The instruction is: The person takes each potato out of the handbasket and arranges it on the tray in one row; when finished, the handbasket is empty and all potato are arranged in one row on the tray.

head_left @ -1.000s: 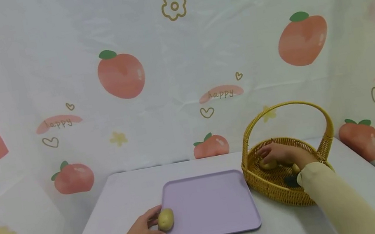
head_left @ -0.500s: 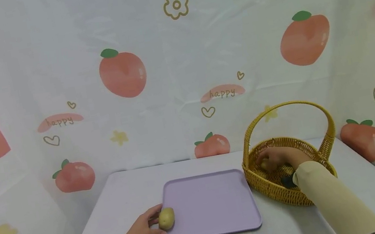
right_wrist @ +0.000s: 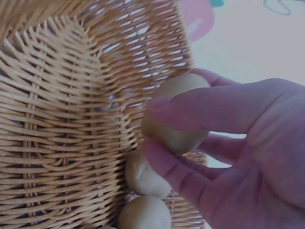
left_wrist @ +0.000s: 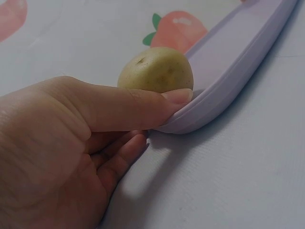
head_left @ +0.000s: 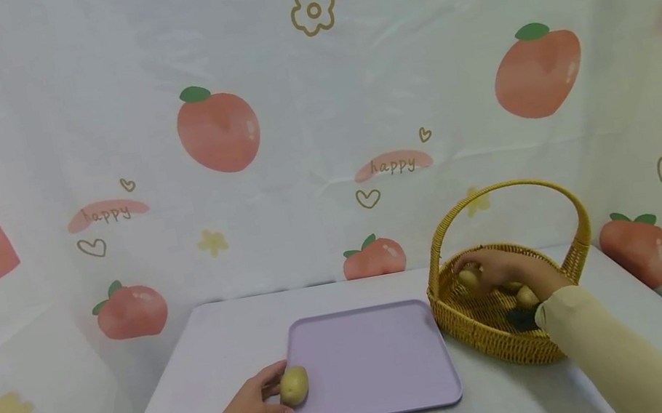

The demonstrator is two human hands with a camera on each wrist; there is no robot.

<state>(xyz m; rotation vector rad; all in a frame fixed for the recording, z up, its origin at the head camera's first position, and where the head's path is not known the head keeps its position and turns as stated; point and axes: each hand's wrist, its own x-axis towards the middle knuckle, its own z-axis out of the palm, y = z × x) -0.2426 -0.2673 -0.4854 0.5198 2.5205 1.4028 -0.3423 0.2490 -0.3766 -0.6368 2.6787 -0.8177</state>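
Right hand (head_left: pixel 496 269): dips into the basket, thumb and fingertips pinched around one potato, the grip only as wide as its catch
Held potato (right_wrist: pixel 183 87): caught between thumb and fingers inside the basket, near the left foot of its handle; whether it touches the wicker wall cannot be told
Basket potatoes (right_wrist: pixel 145 213): at least two, lying side by side along the wicker wall, below the gripped one in the right wrist view
Basket (head_left: pixel 494 342): stands toward the table's right edge, handle upright, just beside the tray's far right corner
Left hand (head_left: pixel 252 406): loosely spread at the tray's left edge, thumb resting at the rim near the close left corner, no firm grip seen
Tray potato (head_left: pixel 294 386): sits against the tray's left edge, between thumb and fingers
Tray (head_left: pixel 372 362): flat, lilac, mid-table
Table (head_left: pixel 229 342): white, before a peach-print cloth (head_left: pixel 309 232)
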